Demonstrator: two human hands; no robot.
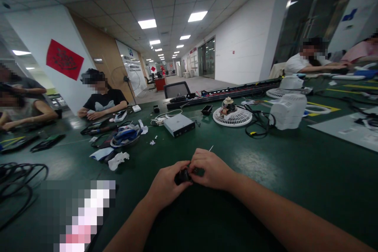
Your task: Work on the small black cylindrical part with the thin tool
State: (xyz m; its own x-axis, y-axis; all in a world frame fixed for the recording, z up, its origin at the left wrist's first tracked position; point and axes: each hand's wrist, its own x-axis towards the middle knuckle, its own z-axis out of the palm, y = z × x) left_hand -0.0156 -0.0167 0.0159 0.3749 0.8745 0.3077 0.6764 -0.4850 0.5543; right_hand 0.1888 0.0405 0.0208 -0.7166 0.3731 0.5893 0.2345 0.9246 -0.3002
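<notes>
Just above the green tabletop, my left hand (169, 183) is closed around a small round black part (183, 175), whose exact kind I cannot make out. My right hand (208, 168) meets it from the right, thumb and fingers pinched at the part's edge. A thin white stick-like piece (211, 148) pokes up behind the right hand; whether the fingers hold it is hidden. Beyond the hands lies a grey metal box like an optical drive (179, 126). To its right sits a white round fan grille with a motor (232, 116).
A bowl with blue cloth (126, 136) and crumpled white tissue (118, 160) lie left. Black cables (17, 189) coil at the far left. A white plastic housing (288, 112) and a pale flat panel (348, 128) are on the right. Other people sit around the table (295, 173).
</notes>
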